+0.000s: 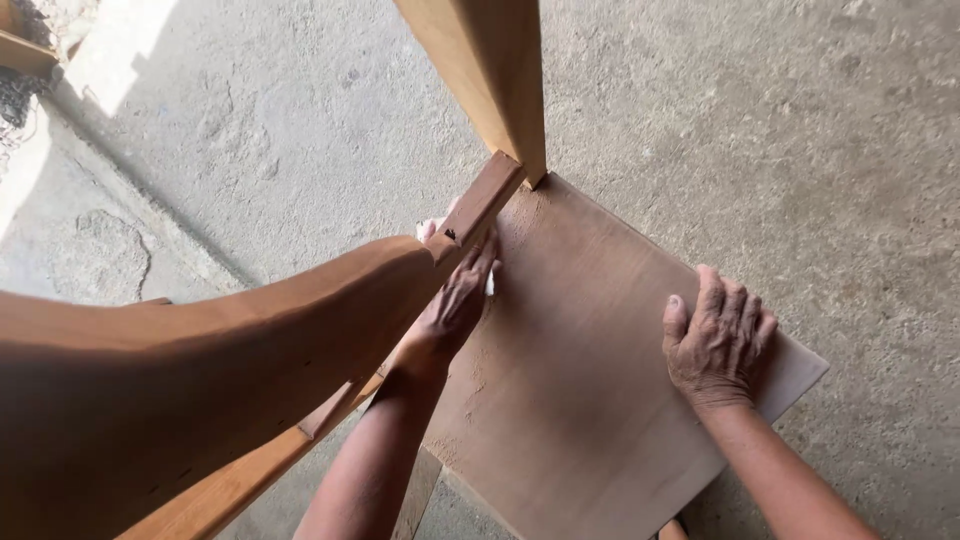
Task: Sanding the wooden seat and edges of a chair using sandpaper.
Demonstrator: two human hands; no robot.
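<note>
The left hand (450,305) presses a white cloth (489,283) with closed fingers into the far corner of the brown seat panel (580,390). The right hand (715,340) lies flat, fingers spread, at its right edge. The panel is dusty and matte.

Matt, dusty wooden seat panel (590,370); smooth wooden frame (200,370); rough concrete floor (800,120).

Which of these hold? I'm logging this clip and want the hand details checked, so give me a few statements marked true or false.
1. The right hand lies flat on the brown panel. True.
2. The left hand grips a hammer. False: it presses a scrap of white material near the panel's corner.
3. The panel sits over a concrete floor. True.
4. Both hands are lifted clear of the panel. False: both rest on it.
</note>
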